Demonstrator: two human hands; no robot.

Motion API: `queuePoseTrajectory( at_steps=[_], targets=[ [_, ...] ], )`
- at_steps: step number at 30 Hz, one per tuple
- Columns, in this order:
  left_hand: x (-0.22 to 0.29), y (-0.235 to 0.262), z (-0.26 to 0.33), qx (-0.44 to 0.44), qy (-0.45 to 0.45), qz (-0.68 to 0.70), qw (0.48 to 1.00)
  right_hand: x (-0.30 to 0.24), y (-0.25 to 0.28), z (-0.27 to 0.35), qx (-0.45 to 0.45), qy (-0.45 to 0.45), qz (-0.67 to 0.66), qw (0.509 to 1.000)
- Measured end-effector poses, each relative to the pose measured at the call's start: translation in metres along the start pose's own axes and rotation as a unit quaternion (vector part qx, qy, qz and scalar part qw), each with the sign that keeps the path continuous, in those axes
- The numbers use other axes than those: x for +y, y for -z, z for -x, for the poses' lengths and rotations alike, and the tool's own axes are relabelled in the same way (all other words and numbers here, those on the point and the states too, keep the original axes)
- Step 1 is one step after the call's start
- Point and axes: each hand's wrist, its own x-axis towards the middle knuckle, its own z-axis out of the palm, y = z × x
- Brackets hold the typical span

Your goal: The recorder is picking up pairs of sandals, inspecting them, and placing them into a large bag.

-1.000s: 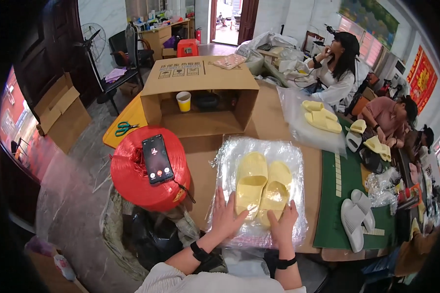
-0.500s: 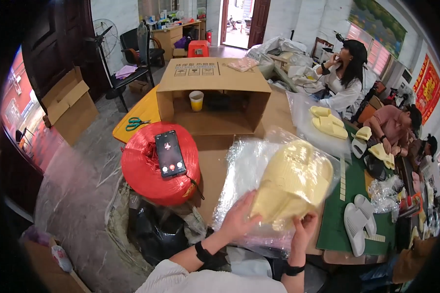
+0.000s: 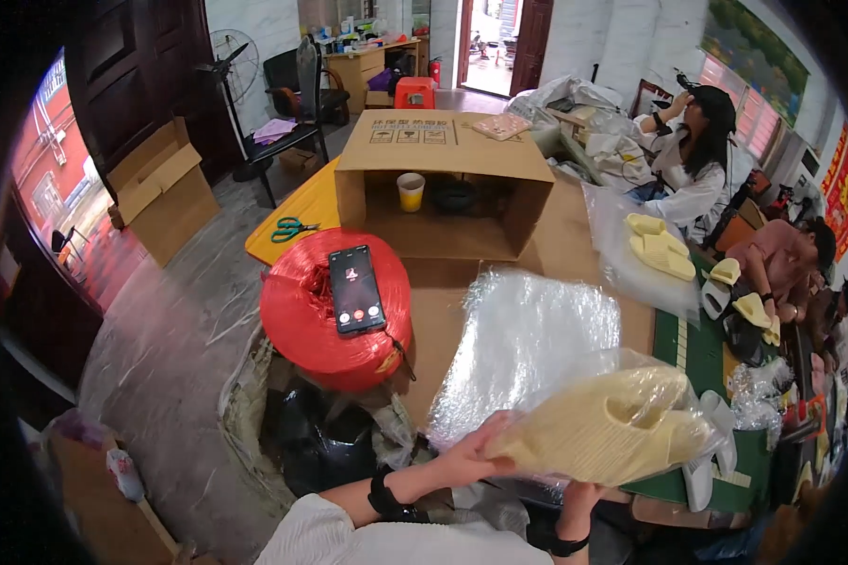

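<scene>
A pair of pale yellow slippers (image 3: pixel 584 438) in a clear plastic bag is held tilted above the near edge of the table. My left hand (image 3: pixel 478 454) is closed on the left end of the bagged slippers. My right hand (image 3: pixel 582 497) grips them from below, its fingers mostly hidden behind the pair. Just beyond lies a stack of shiny clear plastic bags (image 3: pixel 537 325) on brown cardboard. To its left, a black phone (image 3: pixel 356 290) rests on a big roll of red plastic twine (image 3: pixel 287 325).
An open cardboard box (image 3: pixel 433 155) holds a yellow-and-white cup (image 3: pixel 411 192). Green-handled scissors (image 3: pixel 292 229) lie on a yellow tabletop. On the right, a green mat (image 3: pixel 669 363) bears white slippers (image 3: pixel 716 428); more yellow slippers (image 3: pixel 660 247) lie beyond. Two people sit along the right.
The bagged slippers have moved down and to the right and turned, now showing a ribbed side and an opening. More of the bag stack is uncovered. The view has shifted slightly left.
</scene>
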Motion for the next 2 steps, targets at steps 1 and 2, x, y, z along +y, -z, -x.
queuePoseTrajectory(
  at_steps=[1, 2],
  targets=[
    [-0.0040, -0.0002, 0.0012, -0.024, -0.067, -0.032, 0.997, -0.0225, -0.0086, -0.0029, -0.006, -0.063, -0.089, 0.994],
    [-0.0075, -0.0028, 0.0073, -0.042, -0.131, -0.063, 0.989, -0.0250, -0.0095, 0.0019, -0.023, -0.061, -0.096, 0.993]
  ],
)
